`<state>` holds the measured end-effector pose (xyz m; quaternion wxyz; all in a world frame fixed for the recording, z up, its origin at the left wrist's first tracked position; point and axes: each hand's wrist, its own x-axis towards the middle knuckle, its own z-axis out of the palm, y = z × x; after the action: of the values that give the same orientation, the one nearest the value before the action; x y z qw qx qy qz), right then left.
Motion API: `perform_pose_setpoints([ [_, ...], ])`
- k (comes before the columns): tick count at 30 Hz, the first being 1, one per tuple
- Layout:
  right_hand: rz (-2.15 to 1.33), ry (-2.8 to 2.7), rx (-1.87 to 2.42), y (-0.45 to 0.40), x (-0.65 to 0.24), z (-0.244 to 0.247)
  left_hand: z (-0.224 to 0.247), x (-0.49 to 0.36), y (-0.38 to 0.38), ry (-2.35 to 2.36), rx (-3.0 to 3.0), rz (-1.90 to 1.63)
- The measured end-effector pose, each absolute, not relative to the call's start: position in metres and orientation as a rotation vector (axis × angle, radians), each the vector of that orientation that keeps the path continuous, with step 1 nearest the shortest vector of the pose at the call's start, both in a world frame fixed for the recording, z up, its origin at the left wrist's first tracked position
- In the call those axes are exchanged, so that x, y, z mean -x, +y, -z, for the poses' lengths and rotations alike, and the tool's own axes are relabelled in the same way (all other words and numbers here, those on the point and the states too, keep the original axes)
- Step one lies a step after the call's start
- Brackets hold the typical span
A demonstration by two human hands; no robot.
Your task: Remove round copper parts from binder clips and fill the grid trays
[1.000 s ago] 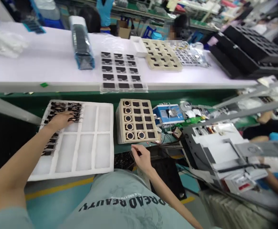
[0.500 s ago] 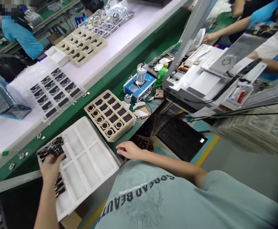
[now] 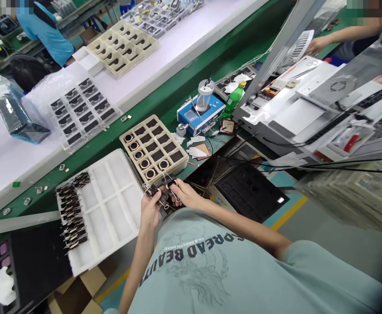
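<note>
Close to my body, my left hand [image 3: 149, 211] is closed on black binder clips [image 3: 154, 191] with wire handles. Whatever the clips grip is too small to make out. My right hand [image 3: 188, 195] meets it from the other side, its fingers pinched on another black binder clip [image 3: 170, 183]. Both hands are just in front of a beige compartment tray [image 3: 177, 168], which holds several round watch-like pieces [image 3: 150, 173] in its near cells. To the left, a white tray [image 3: 108, 213] carries a row of clipped black pieces [image 3: 73, 209] along its left side.
A blue box [image 3: 194, 115] bearing a clear jar [image 3: 204, 96] stands behind the beige tray, beside a green bottle [image 3: 235, 100]. A white machine [image 3: 276, 126] is at the right. Clear trays [image 3: 82, 109] lie on the white bench beyond. Co-workers sit at the far left and right.
My left hand has left the clipped pieces in the white tray and come right, with binder clips in it, to meet my right hand. The view has shifted slightly.
</note>
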<state>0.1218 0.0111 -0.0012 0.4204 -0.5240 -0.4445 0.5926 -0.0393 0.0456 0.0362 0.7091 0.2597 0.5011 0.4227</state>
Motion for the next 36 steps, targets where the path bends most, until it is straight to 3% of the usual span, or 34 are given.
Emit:
perform_pose_setpoints([
  [12, -1.173, -1.409, 1.490, 0.000, -0.150, -0.022, -0.033, 0.000, 0.054, 1.054, -0.671, -0.878],
  [24, -1.493, -0.990, 1.291, -0.023, -0.157, -0.011, -0.031, -0.012, 0.054, 1.091, -0.565, -1.034],
  [28, -1.604, -1.097, 1.276, -0.014, -0.151, -0.007, -0.028, -0.018, 0.052, 1.087, -0.584, -1.040],
  [36, -1.360, -1.491, 1.559, -0.014, -0.140, 0.003, -0.012, -0.014, 0.040, 1.200, -0.550, -0.948],
])
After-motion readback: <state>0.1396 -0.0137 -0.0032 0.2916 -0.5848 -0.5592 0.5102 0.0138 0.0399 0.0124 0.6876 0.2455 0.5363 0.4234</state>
